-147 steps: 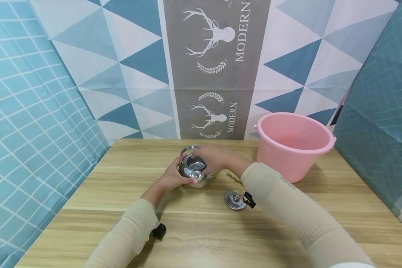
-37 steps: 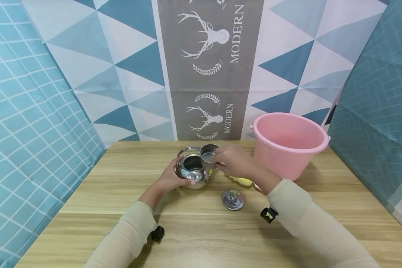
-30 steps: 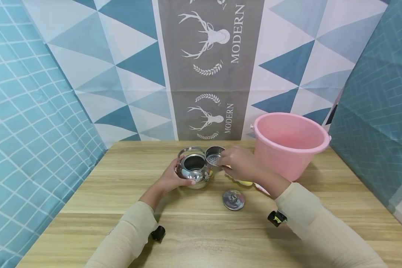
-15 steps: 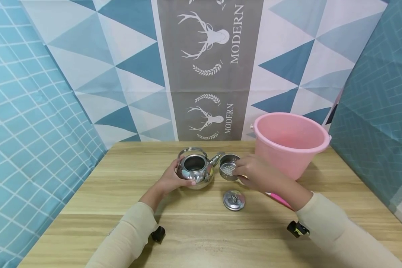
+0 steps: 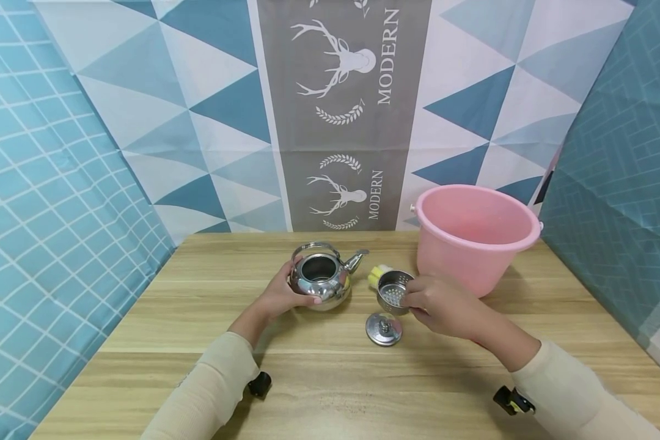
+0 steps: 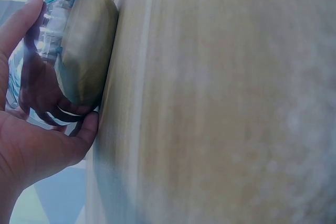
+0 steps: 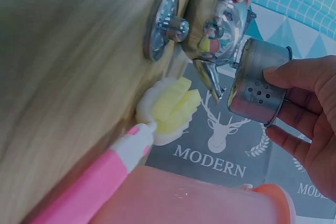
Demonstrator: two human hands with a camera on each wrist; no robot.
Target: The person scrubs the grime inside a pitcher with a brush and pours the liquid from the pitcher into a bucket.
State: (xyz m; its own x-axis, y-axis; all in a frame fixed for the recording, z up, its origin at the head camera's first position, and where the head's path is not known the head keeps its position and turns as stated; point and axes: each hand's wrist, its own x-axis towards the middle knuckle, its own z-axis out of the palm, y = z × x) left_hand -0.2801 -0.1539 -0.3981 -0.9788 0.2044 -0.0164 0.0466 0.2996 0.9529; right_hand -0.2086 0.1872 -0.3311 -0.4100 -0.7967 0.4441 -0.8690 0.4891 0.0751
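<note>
My left hand (image 5: 280, 294) grips the side of a shiny steel teapot (image 5: 330, 296), which stands without its lid on the wooden table, spout to the right. Its thumb curves round the near side of the belly. Between thumb and fingers my right hand (image 5: 445, 305) pinches a steel tea strainer (image 5: 392, 299) with a perforated bottom. The strainer is held upright, right of the spout; holes in its wall also show in the right wrist view. The round steel lid (image 5: 383, 330) lies knob up on the table, just in front of the strainer.
A cleaning brush with a yellow and white sponge head (image 7: 170, 108) and pink handle (image 7: 89, 187) lies under the right hand, mostly hidden in the head view. A pink bucket (image 5: 445, 263) stands at the back right. Patterned cloth walls (image 5: 346, 134) enclose the table (image 5: 330, 385).
The right hand has lifted the strainer out of the teapot's mouth and moved it right and nearer, past the spout. The left hand has kept its hold on the teapot.
</note>
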